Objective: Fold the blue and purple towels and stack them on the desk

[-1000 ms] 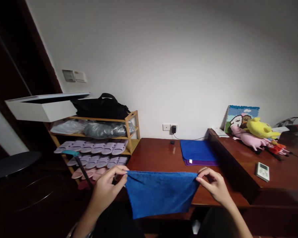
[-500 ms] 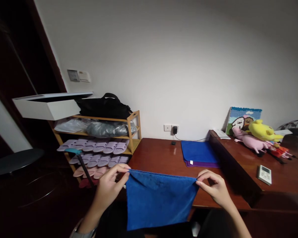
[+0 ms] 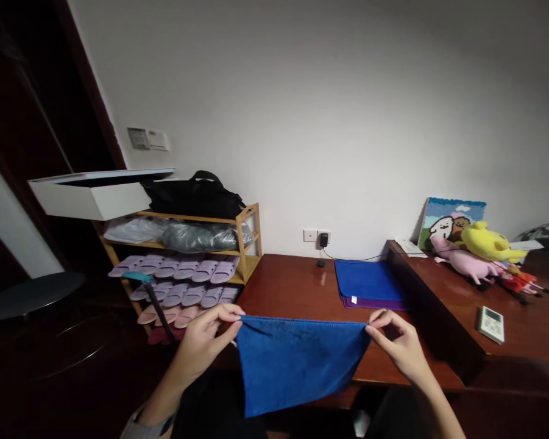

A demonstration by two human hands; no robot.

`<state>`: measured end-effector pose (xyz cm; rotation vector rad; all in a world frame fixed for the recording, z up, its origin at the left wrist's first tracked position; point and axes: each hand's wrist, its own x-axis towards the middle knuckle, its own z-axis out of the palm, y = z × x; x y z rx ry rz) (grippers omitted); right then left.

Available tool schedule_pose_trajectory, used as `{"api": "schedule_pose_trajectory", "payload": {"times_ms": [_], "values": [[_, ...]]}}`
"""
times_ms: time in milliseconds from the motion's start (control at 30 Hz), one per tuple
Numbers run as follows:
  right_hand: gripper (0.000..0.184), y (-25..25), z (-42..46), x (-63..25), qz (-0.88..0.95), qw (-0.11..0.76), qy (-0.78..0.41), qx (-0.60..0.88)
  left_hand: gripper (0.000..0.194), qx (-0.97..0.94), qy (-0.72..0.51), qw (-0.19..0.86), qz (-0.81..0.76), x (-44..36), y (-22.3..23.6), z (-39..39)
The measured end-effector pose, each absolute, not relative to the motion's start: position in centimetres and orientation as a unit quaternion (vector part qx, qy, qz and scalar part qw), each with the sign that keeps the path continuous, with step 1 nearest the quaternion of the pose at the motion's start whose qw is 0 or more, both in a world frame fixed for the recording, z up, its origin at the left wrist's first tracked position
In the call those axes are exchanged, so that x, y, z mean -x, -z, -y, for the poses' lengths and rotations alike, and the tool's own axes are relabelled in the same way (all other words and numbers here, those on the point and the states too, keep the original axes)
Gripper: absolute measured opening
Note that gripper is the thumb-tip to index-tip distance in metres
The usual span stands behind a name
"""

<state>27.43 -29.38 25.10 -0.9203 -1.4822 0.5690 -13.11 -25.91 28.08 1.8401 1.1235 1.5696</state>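
A blue cloth (image 3: pixel 301 360) hangs stretched between my two hands, its stitched top edge nearly level. My left hand (image 3: pixel 208 338) pinches the upper left corner between thumb and fingers. At the upper right corner, my right hand (image 3: pixel 397 341) is closed on the edge in the same way. The lower part of the cloth hangs free in front of the table's near edge, above my lap. Beyond it, a flat blue cloth (image 3: pixel 370 280) lies on the brown table (image 3: pixel 292 286), on top of a purple cloth (image 3: pixel 384 304) with a white tag.
At left stands a wooden rack (image 3: pixel 251 244) with several slippers (image 3: pixel 178 268), a black bag (image 3: pixel 196 198) and a white box (image 3: pixel 91 201). A raised ledge at right carries plush toys (image 3: pixel 466 265), a picture and a white remote (image 3: pixel 491 324). A plugged-in charger (image 3: pixel 323 240) trails a cable.
The cloth's lower edge has swung a little, its lower left corner shifting right and slightly up. Both hands keep their pinch; the whole view has shifted slightly.
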Motion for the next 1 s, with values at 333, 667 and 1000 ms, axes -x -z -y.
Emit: {"api": "schedule_pose_trajectory", "payload": {"times_ms": [333, 667, 1000], "values": [[0.017, -25.5, 29.7, -29.1, 0.679, 0.585, -0.171, 0.409, 0.013, -0.732, -0.525, 0.176, -0.397, 12.9, -27.1, 25.4], [0.011, -26.1, 30.7, -30.9, 0.706, 0.554, -0.093, 0.431, 0.019, -0.721, -0.508, 0.222, -0.415, 11.3, -27.7, 26.2], [0.02, -26.6, 31.6, -30.6, 0.745, 0.486, -0.032, 0.456, 0.021, -0.768, -0.495, 0.015, -0.406, 10.6, -27.4, 26.2]]}}
